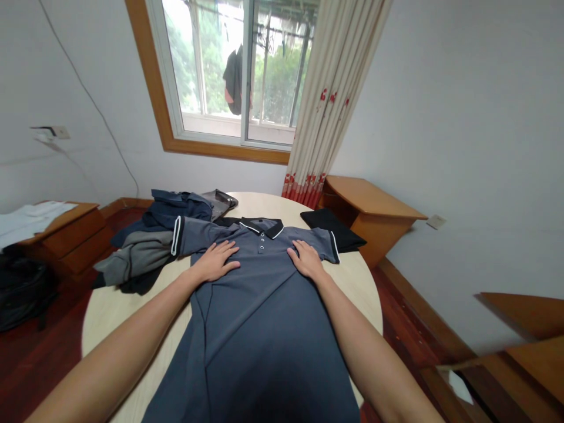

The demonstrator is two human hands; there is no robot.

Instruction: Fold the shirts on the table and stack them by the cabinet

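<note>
The polo shirt [273, 299] seems light, soft; best held at its shoulders [222, 230]; left hand [215, 262], right hand [307, 259] lie flat on it, apart.

From where I stand, nothing can be read anywhere: I can make out 0 words, 0 numbers, 0 brand names and 0 signs, on cloth, on furniture or on the walls around the room.

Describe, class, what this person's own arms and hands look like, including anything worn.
The left hand and right hand are ungloved, with no rings visible. The left forearm and right forearm are bare: no sleeve, watch or bracelet shows.
</note>
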